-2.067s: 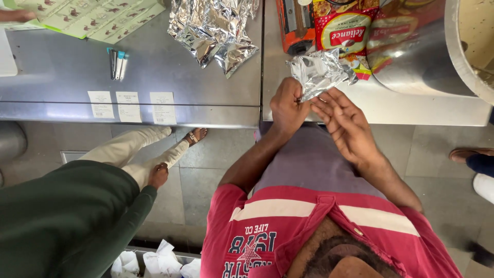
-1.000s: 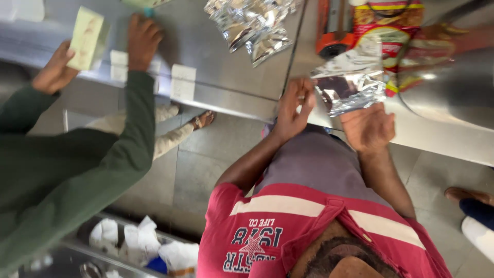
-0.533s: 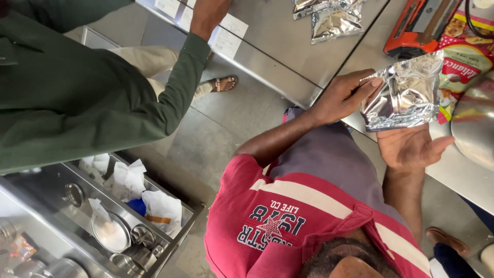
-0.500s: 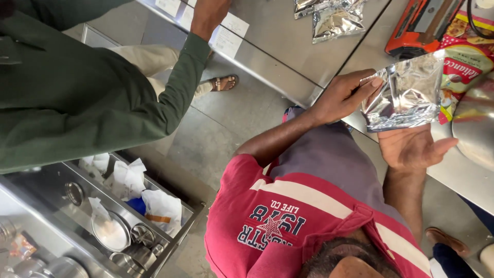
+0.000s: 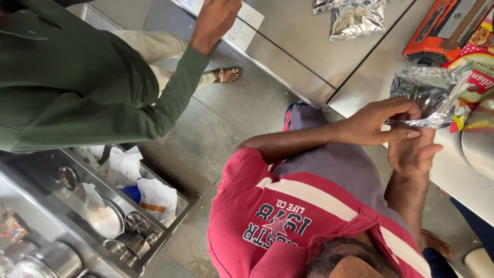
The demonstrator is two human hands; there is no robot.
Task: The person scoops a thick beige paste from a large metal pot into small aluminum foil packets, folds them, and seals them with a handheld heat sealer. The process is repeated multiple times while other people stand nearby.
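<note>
A crinkled silver foil pouch (image 5: 427,95) is held over the edge of the steel counter (image 5: 360,90) at the right. My left hand (image 5: 373,123) reaches in from the left and pinches the pouch's lower edge with fingers and thumb. My right hand (image 5: 411,154) sits just below and behind it, fingers up against the underside of the same pouch. What is inside the pouch cannot be seen.
Another person in a green sleeve (image 5: 92,87) rests a hand (image 5: 213,20) on paper slips at the counter edge. More foil pouches (image 5: 355,20), an orange box (image 5: 442,31), a red printed packet (image 5: 481,77) and a steel vessel (image 5: 481,144) crowd the counter. A steel drawer (image 5: 128,206) of small containers stands lower left.
The view has swung left and tilted. The foil pouch has come down from a raised, spread hold to the counter edge, with my left hand now pinching its lower edge.
</note>
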